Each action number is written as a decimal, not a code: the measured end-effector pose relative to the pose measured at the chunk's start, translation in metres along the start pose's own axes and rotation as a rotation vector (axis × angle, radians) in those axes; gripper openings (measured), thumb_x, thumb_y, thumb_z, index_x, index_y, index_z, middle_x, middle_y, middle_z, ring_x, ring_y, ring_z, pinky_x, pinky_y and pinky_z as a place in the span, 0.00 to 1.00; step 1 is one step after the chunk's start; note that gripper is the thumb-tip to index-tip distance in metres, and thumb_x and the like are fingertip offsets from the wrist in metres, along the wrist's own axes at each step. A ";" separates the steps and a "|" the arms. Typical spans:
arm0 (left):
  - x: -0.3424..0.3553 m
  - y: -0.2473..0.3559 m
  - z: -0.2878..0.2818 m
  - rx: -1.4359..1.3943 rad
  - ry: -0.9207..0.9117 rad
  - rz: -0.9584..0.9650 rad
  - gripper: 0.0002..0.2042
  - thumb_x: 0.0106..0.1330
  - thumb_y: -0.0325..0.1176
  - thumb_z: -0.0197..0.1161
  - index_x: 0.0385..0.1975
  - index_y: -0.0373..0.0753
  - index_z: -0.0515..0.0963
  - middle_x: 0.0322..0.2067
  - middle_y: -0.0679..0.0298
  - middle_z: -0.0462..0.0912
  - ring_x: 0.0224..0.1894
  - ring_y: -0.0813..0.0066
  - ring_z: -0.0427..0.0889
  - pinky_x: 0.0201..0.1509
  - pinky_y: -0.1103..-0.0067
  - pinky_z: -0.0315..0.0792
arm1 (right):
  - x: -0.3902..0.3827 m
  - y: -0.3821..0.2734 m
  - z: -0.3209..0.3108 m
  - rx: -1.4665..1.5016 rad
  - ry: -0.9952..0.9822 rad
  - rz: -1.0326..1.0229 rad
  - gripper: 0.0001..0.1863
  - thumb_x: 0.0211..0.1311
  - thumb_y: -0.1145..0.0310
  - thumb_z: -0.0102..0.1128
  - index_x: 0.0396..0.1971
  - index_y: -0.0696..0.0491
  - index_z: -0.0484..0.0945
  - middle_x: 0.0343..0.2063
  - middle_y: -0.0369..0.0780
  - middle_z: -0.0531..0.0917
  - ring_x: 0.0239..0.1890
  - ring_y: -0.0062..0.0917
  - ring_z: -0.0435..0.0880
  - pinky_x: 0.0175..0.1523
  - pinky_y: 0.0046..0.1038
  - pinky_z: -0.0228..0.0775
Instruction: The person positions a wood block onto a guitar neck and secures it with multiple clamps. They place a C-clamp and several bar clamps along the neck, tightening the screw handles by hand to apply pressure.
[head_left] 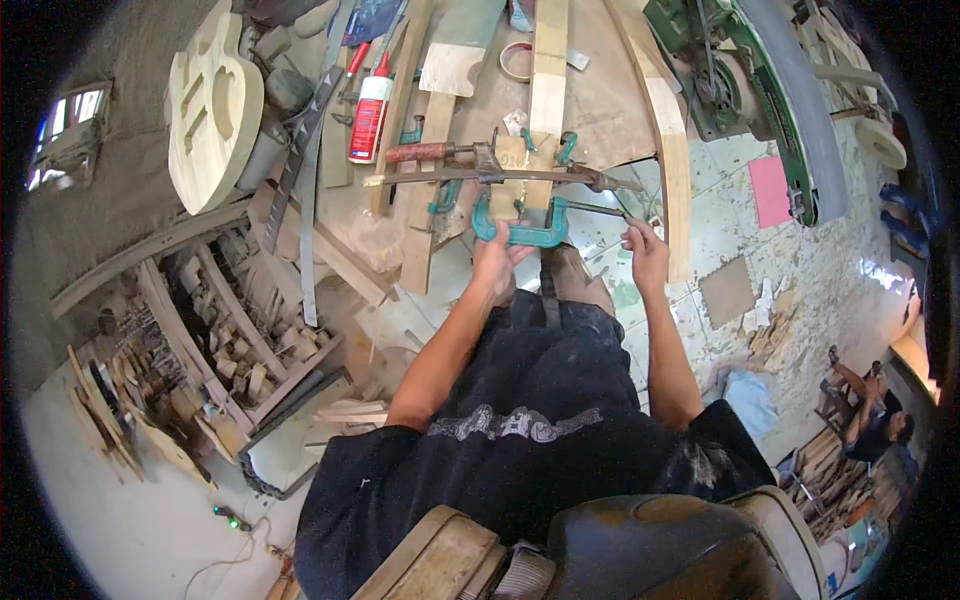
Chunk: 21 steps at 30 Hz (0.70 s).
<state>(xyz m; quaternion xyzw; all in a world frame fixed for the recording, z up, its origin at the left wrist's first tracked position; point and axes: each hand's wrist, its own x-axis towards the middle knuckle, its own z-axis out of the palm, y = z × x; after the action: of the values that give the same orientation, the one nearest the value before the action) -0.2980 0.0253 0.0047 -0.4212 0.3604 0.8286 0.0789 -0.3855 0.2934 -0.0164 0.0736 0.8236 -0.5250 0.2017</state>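
Observation:
My left hand (pixel 493 262) grips the lower side of a teal C-clamp (pixel 525 236) at the near edge of the workbench. The clamp sits around a pale wood block (pixel 512 185) and a long wooden strip (pixel 548 75). A threaded screw (pixel 592 207) runs right from the clamp. My right hand (pixel 648 255) is closed at the screw's outer end, fingertips pinching its handle. Just beyond, a metal bar clamp (pixel 455 177) with a red wooden handle (pixel 415 152) lies across the wood. Smaller teal clamps (pixel 567 148) hold nearby pieces.
A red-and-white glue bottle (pixel 369 118) and a tape roll (pixel 516 61) are on the bench. Several wooden strips (pixel 672 165) overhang its edge. A guitar body (pixel 213 115) stands left, a green machine (pixel 740 90) right. Another person (pixel 875 410) sits far right.

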 end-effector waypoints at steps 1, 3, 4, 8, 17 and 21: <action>0.001 0.001 0.000 0.011 -0.022 -0.006 0.21 0.74 0.48 0.46 0.52 0.35 0.66 0.56 0.52 0.74 0.53 0.61 0.77 0.58 0.66 0.73 | 0.002 0.010 0.006 0.096 0.081 -0.044 0.14 0.67 0.69 0.52 0.47 0.59 0.80 0.27 0.41 0.84 0.27 0.19 0.81 0.36 0.21 0.74; 0.001 0.000 -0.001 0.031 -0.034 -0.014 0.21 0.74 0.48 0.45 0.53 0.35 0.66 0.56 0.52 0.73 0.54 0.60 0.77 0.58 0.66 0.73 | 0.011 0.015 0.016 0.378 0.118 -0.017 0.14 0.67 0.69 0.53 0.48 0.57 0.81 0.27 0.41 0.82 0.30 0.22 0.79 0.41 0.22 0.71; 0.001 -0.001 -0.001 0.016 -0.038 -0.027 0.22 0.74 0.48 0.45 0.53 0.35 0.66 0.56 0.52 0.73 0.54 0.60 0.76 0.59 0.66 0.72 | 0.010 0.018 0.015 0.386 0.120 -0.010 0.14 0.67 0.69 0.53 0.48 0.57 0.81 0.27 0.41 0.82 0.30 0.22 0.79 0.41 0.22 0.71; 0.001 0.003 -0.005 0.018 -0.022 -0.046 0.21 0.75 0.47 0.43 0.53 0.34 0.65 0.57 0.52 0.72 0.56 0.59 0.76 0.61 0.64 0.71 | 0.014 0.026 0.017 -0.012 0.133 -0.101 0.13 0.64 0.64 0.59 0.44 0.52 0.85 0.31 0.39 0.76 0.43 0.26 0.74 0.53 0.28 0.63; 0.001 0.005 -0.007 -0.012 -0.032 -0.063 0.20 0.75 0.46 0.45 0.52 0.34 0.67 0.55 0.54 0.75 0.50 0.63 0.81 0.52 0.70 0.79 | 0.032 0.044 0.048 0.740 -0.072 -0.018 0.26 0.73 0.54 0.45 0.58 0.59 0.72 0.60 0.43 0.73 0.65 0.29 0.66 0.69 0.31 0.55; 0.002 0.005 -0.010 -0.025 0.005 -0.062 0.20 0.74 0.46 0.46 0.51 0.34 0.68 0.54 0.55 0.76 0.48 0.64 0.82 0.49 0.71 0.81 | 0.031 0.064 0.062 0.666 -0.013 -0.004 0.23 0.76 0.58 0.37 0.57 0.59 0.72 0.56 0.44 0.77 0.64 0.29 0.67 0.66 0.27 0.55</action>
<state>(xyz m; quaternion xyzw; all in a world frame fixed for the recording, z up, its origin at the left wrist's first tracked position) -0.2954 0.0152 0.0015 -0.4350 0.3371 0.8291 0.0984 -0.3761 0.2633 -0.1056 0.1303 0.6056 -0.7662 0.1709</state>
